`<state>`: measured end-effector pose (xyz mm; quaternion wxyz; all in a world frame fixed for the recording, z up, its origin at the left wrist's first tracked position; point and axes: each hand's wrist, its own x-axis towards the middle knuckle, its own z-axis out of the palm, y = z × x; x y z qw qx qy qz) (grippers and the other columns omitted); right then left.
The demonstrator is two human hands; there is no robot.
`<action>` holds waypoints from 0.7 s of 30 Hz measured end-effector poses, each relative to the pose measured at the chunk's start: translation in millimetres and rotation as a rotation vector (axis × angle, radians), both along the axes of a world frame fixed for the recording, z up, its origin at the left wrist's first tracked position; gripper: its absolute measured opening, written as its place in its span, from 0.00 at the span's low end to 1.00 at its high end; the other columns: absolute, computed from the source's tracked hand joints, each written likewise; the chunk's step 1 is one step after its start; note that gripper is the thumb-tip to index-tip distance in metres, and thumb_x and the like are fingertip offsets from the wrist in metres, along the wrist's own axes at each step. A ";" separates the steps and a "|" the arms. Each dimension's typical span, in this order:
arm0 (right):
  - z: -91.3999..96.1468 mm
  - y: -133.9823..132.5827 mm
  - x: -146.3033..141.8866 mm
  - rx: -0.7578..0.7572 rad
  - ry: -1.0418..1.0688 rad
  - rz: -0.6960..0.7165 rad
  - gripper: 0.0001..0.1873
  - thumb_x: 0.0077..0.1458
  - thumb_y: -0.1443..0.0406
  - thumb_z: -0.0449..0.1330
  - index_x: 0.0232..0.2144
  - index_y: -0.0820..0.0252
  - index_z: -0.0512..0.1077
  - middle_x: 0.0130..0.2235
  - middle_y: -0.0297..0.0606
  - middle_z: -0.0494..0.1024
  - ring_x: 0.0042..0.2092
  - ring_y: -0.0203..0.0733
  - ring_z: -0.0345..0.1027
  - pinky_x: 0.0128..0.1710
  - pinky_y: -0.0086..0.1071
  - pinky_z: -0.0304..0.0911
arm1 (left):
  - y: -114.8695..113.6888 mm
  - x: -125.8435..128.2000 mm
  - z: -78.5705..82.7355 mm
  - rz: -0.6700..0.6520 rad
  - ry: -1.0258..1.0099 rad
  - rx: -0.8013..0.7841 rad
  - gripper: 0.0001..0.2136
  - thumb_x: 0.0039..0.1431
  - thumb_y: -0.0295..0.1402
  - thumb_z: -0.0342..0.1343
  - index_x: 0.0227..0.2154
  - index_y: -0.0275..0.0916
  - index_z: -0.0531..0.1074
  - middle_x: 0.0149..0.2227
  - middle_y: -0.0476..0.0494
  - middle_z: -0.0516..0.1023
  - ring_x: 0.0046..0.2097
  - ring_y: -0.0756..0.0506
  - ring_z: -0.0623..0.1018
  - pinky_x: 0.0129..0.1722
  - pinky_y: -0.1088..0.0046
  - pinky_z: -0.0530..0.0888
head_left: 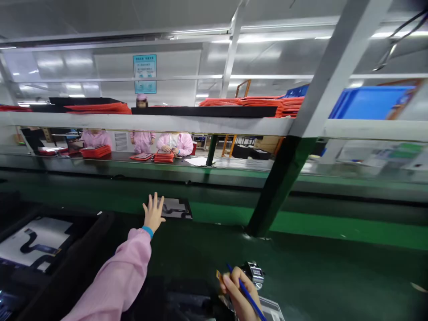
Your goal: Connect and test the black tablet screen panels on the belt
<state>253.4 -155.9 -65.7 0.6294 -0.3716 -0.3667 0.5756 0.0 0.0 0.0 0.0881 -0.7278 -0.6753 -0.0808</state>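
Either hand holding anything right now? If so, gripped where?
The right hand holds a blue pen around its middle, next to a metal counter. The left hand holds nothing; its fingers are spread, reaching to a dark panel on the green belt.

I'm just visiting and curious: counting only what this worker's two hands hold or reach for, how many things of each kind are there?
Dark flat panel on the green belt, at the left hand: 1
Blue pen, in the grip of the right hand: 1
Metal tally counter, by the right hand: 1
Total: 3
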 end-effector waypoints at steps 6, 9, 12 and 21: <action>0.4 1.5 1.9 0.030 -0.035 0.017 0.27 0.44 0.54 0.70 0.20 0.57 0.55 0.20 0.28 0.64 0.25 0.34 0.58 0.25 0.27 0.55 | -93.1 -32.4 -22.0 -0.170 -0.058 -0.361 0.32 0.52 0.44 0.60 0.60 0.49 0.60 0.64 0.38 0.60 0.62 0.31 0.63 0.55 0.45 0.66; -0.8 4.2 6.2 0.013 -0.050 0.044 0.26 0.43 0.54 0.70 0.19 0.57 0.55 0.20 0.29 0.66 0.25 0.35 0.60 0.24 0.27 0.57 | -116.8 -37.3 -29.8 -0.301 -0.086 -0.556 0.30 0.57 0.48 0.52 0.62 0.50 0.56 0.67 0.41 0.53 0.66 0.31 0.55 0.58 0.40 0.57; -1.0 7.1 8.9 -0.010 -0.024 0.020 0.27 0.42 0.55 0.71 0.19 0.57 0.56 0.20 0.29 0.66 0.26 0.35 0.61 0.22 0.26 0.58 | -86.8 -38.1 -25.9 -0.198 -0.103 -0.476 0.29 0.62 0.47 0.44 0.64 0.41 0.53 0.68 0.36 0.47 0.67 0.30 0.47 0.59 0.37 0.49; 6.4 8.1 12.5 0.008 0.011 -0.048 0.26 0.41 0.56 0.72 0.18 0.58 0.57 0.20 0.29 0.67 0.25 0.34 0.60 0.23 0.25 0.58 | -100.7 -28.6 -13.1 -0.221 -0.127 -0.478 0.35 0.57 0.53 0.49 0.63 0.39 0.55 0.67 0.31 0.47 0.66 0.26 0.48 0.57 0.35 0.52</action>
